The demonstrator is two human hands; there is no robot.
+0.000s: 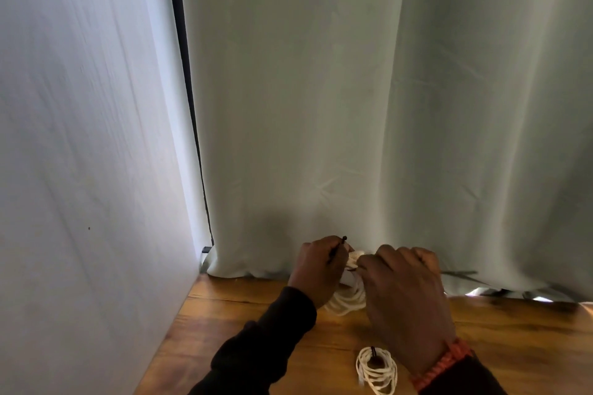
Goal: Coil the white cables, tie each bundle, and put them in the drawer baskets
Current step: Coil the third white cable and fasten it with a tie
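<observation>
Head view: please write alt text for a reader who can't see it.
Both hands hold a coil of white cable above a wooden table; the left hand pinches a thin dark tie, the right hand grips the coil. A tied white bundle lies nearer, with pale curtains behind.

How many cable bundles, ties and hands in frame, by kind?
White cable bundles: 2 — one held up between the hands, one lying tied on the wooden table
Dark ties: 2 — one in the left hand, one on the lying bundle
Hands: 2 — left hand, right hand
Total: 6
</observation>
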